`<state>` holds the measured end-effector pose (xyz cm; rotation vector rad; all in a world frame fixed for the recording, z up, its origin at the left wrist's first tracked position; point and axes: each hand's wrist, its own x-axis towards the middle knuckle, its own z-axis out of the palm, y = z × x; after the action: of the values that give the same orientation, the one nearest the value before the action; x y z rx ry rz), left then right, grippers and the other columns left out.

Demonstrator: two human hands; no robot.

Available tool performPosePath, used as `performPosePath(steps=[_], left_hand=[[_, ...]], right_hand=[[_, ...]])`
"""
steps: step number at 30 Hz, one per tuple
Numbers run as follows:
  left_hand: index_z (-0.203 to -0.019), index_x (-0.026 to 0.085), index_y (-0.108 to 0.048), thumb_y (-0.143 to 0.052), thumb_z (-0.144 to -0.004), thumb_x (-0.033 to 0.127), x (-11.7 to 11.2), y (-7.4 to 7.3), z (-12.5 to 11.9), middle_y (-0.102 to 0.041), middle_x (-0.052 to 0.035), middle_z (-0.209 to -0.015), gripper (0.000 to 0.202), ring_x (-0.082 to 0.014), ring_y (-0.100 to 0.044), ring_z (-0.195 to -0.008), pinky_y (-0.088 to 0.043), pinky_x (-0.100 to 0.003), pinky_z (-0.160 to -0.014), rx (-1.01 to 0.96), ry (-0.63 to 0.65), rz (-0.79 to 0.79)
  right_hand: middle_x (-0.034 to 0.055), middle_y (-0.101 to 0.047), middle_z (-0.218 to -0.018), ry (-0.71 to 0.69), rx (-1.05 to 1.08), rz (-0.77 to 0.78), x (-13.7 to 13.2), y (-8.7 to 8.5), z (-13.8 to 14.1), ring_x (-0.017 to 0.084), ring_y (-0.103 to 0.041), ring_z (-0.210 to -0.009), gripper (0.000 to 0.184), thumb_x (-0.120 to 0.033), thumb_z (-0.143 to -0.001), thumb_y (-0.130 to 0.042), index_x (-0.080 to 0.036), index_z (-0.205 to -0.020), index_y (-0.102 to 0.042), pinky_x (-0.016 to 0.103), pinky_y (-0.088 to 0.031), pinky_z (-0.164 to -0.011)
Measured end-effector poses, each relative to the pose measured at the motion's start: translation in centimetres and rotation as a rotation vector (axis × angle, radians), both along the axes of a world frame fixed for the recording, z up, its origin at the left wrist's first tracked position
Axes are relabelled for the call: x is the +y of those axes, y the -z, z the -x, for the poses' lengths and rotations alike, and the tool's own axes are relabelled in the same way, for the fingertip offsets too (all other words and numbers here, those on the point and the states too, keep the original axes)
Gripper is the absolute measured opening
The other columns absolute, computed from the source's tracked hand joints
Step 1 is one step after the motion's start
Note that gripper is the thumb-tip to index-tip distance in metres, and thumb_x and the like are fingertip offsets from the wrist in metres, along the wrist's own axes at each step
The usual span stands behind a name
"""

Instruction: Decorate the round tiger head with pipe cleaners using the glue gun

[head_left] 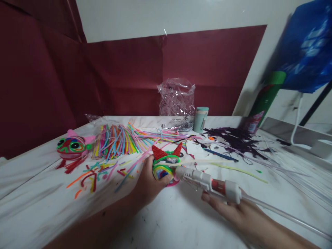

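Note:
My left hand (150, 181) is closed around a colourful pipe-cleaner mask (166, 160) with red pointed ears and green, yellow and blue loops. In my right hand (230, 209) is a white glue gun (199, 179) with a clear glue stick (282, 214) running out of its back. The gun's front end is right against the mask's right side; whether the tip touches cannot be made out. A pale yellow pipe cleaner (238, 170) lies on the table behind the gun.
At the left rests a finished-looking pink craft face (71, 147). Bundled pipe cleaners (116, 140) and cut scraps (95, 176) lie nearby. Farther back are a clear plastic bag (177, 98), a green cup (200, 119), purple strips (233, 138) and a dark blue pen-like tool (220, 154).

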<state>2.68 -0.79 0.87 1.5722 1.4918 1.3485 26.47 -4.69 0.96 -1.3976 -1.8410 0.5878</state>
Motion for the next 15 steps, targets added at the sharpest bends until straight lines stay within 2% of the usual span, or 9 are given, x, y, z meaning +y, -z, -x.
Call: performPosePath(steps=[7, 11, 15], left_hand=[[-0.116, 0.016, -0.049, -0.07, -0.059, 0.022, -0.3, -0.1, -0.1, -0.058, -0.011, -0.114, 0.061, -0.0275, -0.055, -0.108, -0.042, -0.042, -0.094, 0.079, 0.041, -0.091], [-0.114, 0.017, -0.052, -0.071, -0.058, 0.021, -0.1, 0.1, -0.1, -0.059, -0.0099, -0.113, 0.06, -0.0273, -0.055, -0.108, -0.042, -0.042, -0.094, 0.02, 0.028, -0.081], [-0.113, 0.018, -0.053, -0.074, -0.057, 0.023, 0.3, 0.8, 0.1, -0.06, -0.0087, -0.11, 0.06, -0.0276, -0.055, -0.108, -0.042, -0.042, -0.094, -0.009, -0.005, -0.101]], right_hand=[[0.0095, -0.074, -0.101, -0.046, 0.011, -0.022, 0.1, -0.5, 0.5, 0.03, -0.068, -0.095, 0.039, -0.051, -0.08, -0.053, -0.023, -0.098, -0.072, 0.043, -0.056, -0.085], [0.0097, -0.074, -0.104, -0.085, -0.078, 0.02, 0.4, -0.5, -0.5, 0.03, -0.068, -0.095, 0.039, -0.049, -0.078, -0.058, -0.023, -0.103, -0.072, 0.038, -0.057, -0.082], [0.0101, -0.073, -0.105, -0.055, -0.043, -0.012, 0.4, -0.3, -0.6, 0.031, -0.067, -0.096, 0.042, -0.051, -0.081, -0.054, -0.022, -0.107, -0.07, 0.041, -0.056, -0.084]])
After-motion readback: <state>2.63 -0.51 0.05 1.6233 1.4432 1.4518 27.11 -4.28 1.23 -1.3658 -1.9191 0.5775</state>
